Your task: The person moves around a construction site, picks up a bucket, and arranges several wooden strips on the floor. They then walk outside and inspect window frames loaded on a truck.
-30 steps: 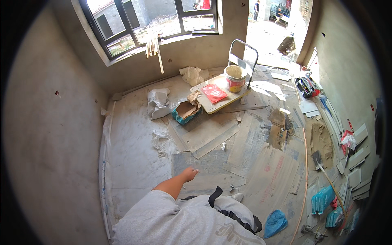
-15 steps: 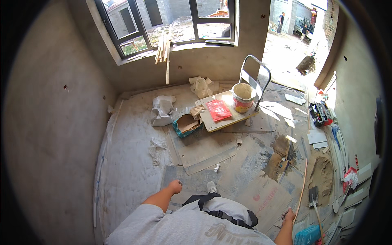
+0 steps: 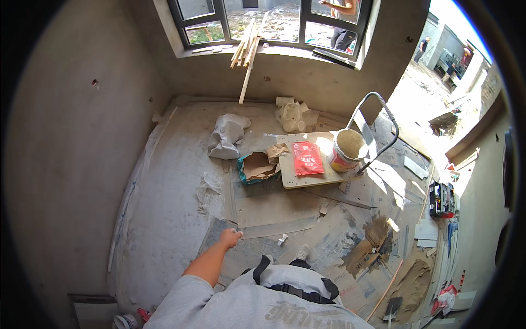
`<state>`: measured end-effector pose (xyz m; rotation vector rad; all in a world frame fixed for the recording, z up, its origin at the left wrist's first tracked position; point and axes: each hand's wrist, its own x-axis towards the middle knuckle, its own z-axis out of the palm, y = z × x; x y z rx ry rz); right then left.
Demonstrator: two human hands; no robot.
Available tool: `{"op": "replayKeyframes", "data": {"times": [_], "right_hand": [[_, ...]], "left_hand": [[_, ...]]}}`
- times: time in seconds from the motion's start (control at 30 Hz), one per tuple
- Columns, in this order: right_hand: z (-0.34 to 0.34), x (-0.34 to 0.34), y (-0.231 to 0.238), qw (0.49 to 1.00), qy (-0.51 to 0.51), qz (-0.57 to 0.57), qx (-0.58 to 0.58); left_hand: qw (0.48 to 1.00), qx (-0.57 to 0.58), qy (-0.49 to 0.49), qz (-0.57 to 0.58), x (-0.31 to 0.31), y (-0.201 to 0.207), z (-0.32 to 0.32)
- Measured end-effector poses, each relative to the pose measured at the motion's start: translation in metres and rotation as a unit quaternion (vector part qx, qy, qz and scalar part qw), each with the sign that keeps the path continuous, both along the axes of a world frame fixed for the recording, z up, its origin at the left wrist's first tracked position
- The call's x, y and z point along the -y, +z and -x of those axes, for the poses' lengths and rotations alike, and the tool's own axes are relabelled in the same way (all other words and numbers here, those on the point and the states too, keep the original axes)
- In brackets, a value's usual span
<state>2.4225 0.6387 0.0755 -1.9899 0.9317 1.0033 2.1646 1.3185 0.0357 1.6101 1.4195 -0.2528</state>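
My left hand is held out low in front of me over the covered floor, its fingers curled closed and nothing showing in them. My right hand is out of the picture. Ahead stands a flat platform trolley with a bent metal handle. On its deck lie a red packet and a dirt-smeared bucket. Beside the trolley sits a torn-open teal and brown paper bag. A crumpled whitish sack rests farther back. Neither sack nor trolley is touched by me.
Wooden strips lean from the windowsill. A sand pile with a shovel, a tool box and tile pieces lie along the right wall. Outside, a person stands beyond the window, others past the doorway.
My view has turned, so the trolley sits farther right. My right hand has left the picture. My left hand stays low and closed. A person has come into view outside the window.
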Motion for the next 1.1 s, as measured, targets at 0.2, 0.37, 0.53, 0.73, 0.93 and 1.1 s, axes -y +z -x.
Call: {"op": "replayKeyframes", "data": {"times": [0.2,0.37,0.53,0.73,0.93,1.1], "right_hand": [[-0.248,-0.071,-0.012,0.999,0.021,0.036,0.007],[-0.373,-0.265,0.002,0.971,0.113,-0.173,0.122],[-0.370,-0.433,0.024,0.932,0.201,-0.258,0.157],[-0.274,-0.509,0.011,0.941,0.291,-0.167,0.049],[-0.205,-0.565,-0.002,0.929,0.348,-0.096,-0.075],[-0.211,-0.641,0.016,0.913,0.390,-0.116,0.005]], "left_hand": [[0.988,-0.018,0.134,-0.074,0.030,0.018,0.022],[0.963,-0.037,0.264,-0.047,0.065,0.000,0.084],[0.896,0.012,0.431,0.101,0.090,-0.007,0.137],[0.865,0.029,0.492,0.095,0.071,-0.015,0.159],[0.866,0.048,0.488,0.101,-0.050,-0.017,0.220],[0.839,0.055,0.534,0.093,-0.141,-0.013,0.235]]}}
